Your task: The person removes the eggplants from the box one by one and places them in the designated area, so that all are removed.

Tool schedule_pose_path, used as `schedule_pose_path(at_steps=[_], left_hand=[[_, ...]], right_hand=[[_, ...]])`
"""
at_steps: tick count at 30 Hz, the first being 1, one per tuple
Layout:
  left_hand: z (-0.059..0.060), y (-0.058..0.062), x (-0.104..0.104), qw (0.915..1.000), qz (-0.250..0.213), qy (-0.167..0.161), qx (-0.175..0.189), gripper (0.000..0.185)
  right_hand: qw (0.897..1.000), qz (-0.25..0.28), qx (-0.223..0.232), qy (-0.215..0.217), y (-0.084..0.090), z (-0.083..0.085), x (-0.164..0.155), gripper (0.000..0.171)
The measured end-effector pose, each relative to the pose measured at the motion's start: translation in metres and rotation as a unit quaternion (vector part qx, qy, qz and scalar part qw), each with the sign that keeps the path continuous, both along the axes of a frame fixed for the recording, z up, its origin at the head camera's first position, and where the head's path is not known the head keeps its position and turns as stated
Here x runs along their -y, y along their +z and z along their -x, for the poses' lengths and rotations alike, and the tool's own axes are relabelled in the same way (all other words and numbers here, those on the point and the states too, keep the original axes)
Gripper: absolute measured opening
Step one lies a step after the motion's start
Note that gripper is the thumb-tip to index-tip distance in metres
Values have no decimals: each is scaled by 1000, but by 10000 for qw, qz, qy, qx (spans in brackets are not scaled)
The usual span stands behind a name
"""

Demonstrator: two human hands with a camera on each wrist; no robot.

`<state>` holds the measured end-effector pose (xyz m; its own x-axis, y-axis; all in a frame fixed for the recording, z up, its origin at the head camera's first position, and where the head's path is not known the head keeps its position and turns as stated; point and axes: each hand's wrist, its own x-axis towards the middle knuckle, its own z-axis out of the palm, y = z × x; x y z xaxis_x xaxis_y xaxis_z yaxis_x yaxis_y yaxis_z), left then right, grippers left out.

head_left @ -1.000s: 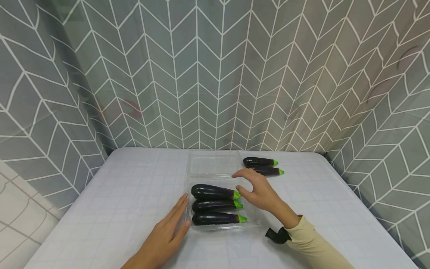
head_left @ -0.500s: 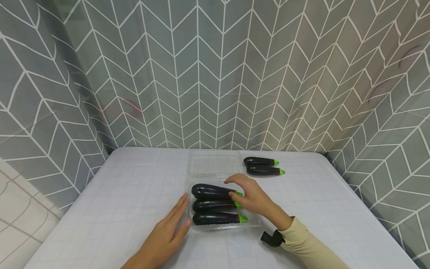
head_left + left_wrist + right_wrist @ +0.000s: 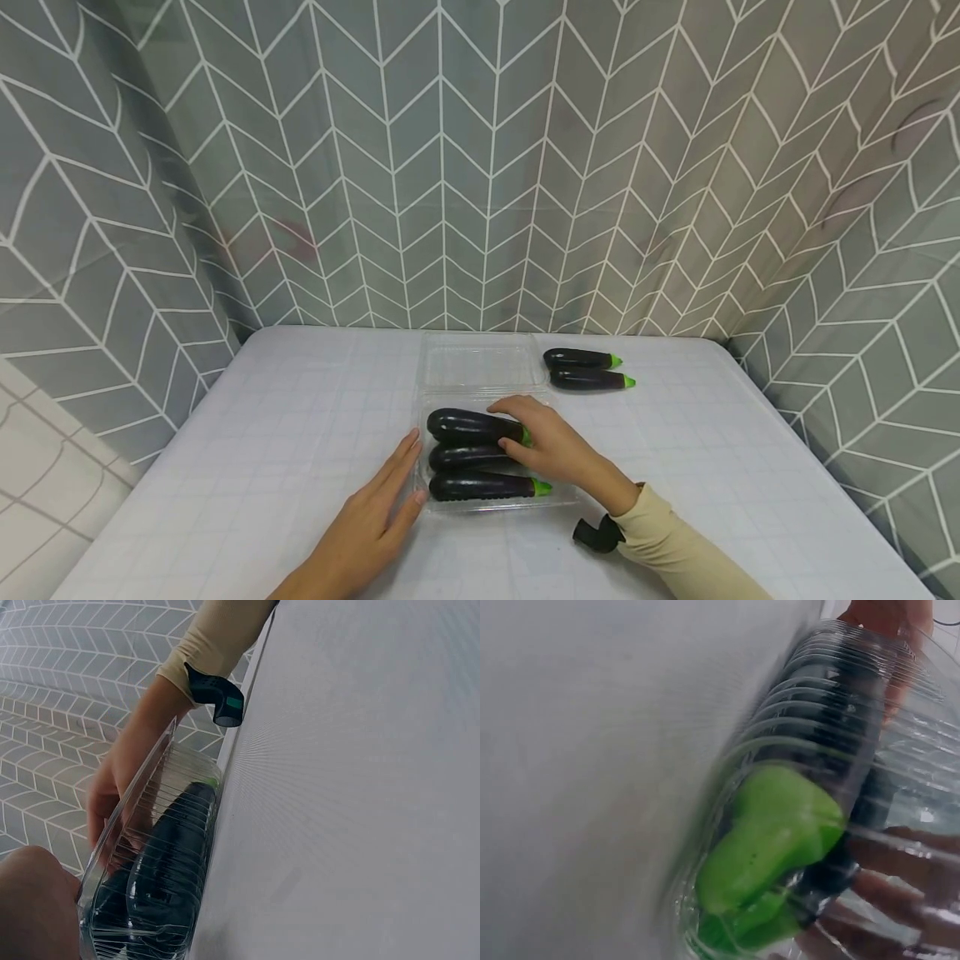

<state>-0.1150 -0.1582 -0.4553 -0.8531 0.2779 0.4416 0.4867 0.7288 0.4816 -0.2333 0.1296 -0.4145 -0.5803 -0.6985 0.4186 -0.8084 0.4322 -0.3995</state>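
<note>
Three dark eggplants lie side by side in a clear plastic clamshell box (image 3: 562, 497), their green stems pointing right. My right hand (image 3: 549, 443) reaches in from the right and holds the far eggplant (image 3: 468, 425) near its stem, thumb on the near side, fingers beyond it. That hand covers the stem of the middle eggplant (image 3: 465, 457). The near eggplant (image 3: 480, 486) is untouched; its green cap (image 3: 780, 825) shows through the ribbed wall in the right wrist view. My left hand (image 3: 360, 525) rests with straight fingers against the box's left side.
The box's clear lid (image 3: 480, 367) lies folded back behind it. Beyond the box to the right, two more eggplants (image 3: 581, 359) lie on the white table (image 3: 315, 400). A black wrist mount (image 3: 597, 534) hangs by the right sleeve. Patterned curtains (image 3: 480, 167) enclose the table.
My right hand has moved left and down over the box, from beside the stems onto the far eggplant's stem end. The left hand has stayed against the box.
</note>
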Motion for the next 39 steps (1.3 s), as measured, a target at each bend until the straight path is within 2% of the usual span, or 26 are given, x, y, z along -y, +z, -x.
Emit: schedule_pose_path(at_steps=[12,23,39], left_hand=[[1,-1,1,10000,25,39,86,62],[1,-2,0,10000,-33,-35,-86,61],[0,1,0,10000,-19,-35,2,61]], right_hand=[[9998,-159,136,-47,0,-3,1,43],[9999,58,116,6,-3,-3,2,43],[9996,242,166,45,-4,-1,1,41]])
